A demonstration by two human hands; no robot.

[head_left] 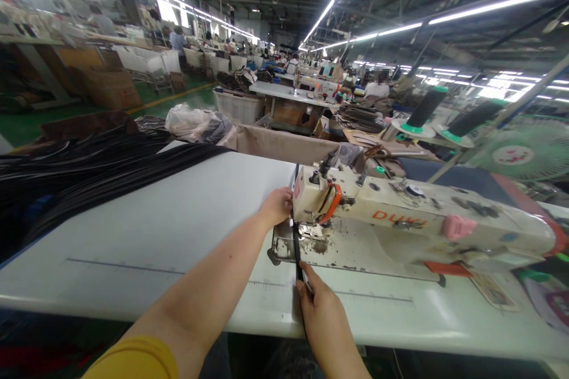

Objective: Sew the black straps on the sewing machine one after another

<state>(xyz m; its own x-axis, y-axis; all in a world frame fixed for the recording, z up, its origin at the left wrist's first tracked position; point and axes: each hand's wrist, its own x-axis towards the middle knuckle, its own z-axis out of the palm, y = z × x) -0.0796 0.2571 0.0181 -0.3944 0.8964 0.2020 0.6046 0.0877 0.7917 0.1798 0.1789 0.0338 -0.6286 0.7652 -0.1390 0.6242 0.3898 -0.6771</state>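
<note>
A narrow black strip (297,251) runs front to back under the head of a white sewing machine (377,213) and hangs over the table's front edge. My right hand (326,314) is closed on the strip in front of the needle area, index finger stretched along it and thumb beneath. A small shiny thing shows inside that hand, too little to name. Behind the presser foot, my left hand (278,206) has its fingers curled at the strip, close against the machine head; the fingertips are partly hidden. The metal bed plate (284,243) lies under the strip.
Long black strips (133,180) are heaped across the table's left side. Printed rulers mark the white tabletop (213,219) near its front. Behind stand a fabric-lined bin (284,143), thread cones (427,109) and a green fan (515,151). Several people work farther back.
</note>
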